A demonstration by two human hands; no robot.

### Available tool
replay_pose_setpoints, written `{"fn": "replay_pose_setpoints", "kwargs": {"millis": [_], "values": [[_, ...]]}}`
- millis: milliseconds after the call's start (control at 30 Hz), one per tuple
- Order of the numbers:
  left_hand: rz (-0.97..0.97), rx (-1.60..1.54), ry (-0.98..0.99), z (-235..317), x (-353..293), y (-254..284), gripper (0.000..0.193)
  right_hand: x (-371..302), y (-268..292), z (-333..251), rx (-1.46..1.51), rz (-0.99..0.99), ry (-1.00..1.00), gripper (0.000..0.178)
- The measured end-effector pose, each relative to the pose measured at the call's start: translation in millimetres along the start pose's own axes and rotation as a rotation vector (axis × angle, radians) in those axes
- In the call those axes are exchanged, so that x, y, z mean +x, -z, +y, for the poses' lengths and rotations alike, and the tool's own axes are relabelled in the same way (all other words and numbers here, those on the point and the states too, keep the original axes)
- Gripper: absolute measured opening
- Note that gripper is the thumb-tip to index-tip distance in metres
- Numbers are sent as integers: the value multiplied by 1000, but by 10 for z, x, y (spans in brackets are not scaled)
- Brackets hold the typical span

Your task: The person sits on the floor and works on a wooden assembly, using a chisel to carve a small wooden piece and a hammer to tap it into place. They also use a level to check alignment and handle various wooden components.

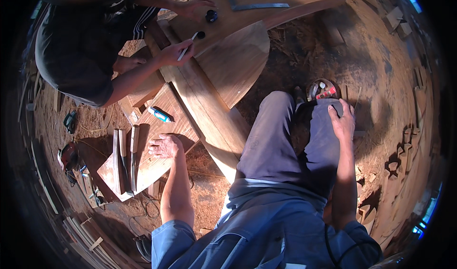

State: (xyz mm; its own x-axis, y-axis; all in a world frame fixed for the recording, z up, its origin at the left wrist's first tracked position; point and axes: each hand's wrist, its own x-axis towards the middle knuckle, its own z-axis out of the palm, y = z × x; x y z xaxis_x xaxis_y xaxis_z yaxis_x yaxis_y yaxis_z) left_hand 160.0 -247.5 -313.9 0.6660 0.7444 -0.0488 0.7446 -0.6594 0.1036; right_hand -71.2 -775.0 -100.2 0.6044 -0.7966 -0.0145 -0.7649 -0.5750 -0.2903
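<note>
Three long wooden-handled tools [134, 157] lie side by side on the wooden worktop [152, 165]. Right of them, a white and blue tube [160, 114] lies just beyond the left hand [166, 146], which is empty, fingers apart. Another person's hand [175, 54] grips a thin white stick [182, 54]. Farther right, a round bowl [312, 91] stands near the right hand [342, 120], spread flat on the leg [321, 140], holding nothing.
</note>
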Motion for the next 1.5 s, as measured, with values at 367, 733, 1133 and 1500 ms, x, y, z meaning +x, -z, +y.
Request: {"fn": "replay_pose_setpoints", "kwargs": {"millis": [367,733,1133,1500], "values": [[46,14,-15,-15,27,-57,70,0,12,9,1,-1,7,61],[55,43,-14,-29,37,-84,68,12,7,30,2,-33,-16,62],[46,24,-9,-14,15,-32,68,11,21,12,0,-39,-26,62],[78,-10,-7,-35,41,-109,69,22,0,43,24,-7,2,62]]}}
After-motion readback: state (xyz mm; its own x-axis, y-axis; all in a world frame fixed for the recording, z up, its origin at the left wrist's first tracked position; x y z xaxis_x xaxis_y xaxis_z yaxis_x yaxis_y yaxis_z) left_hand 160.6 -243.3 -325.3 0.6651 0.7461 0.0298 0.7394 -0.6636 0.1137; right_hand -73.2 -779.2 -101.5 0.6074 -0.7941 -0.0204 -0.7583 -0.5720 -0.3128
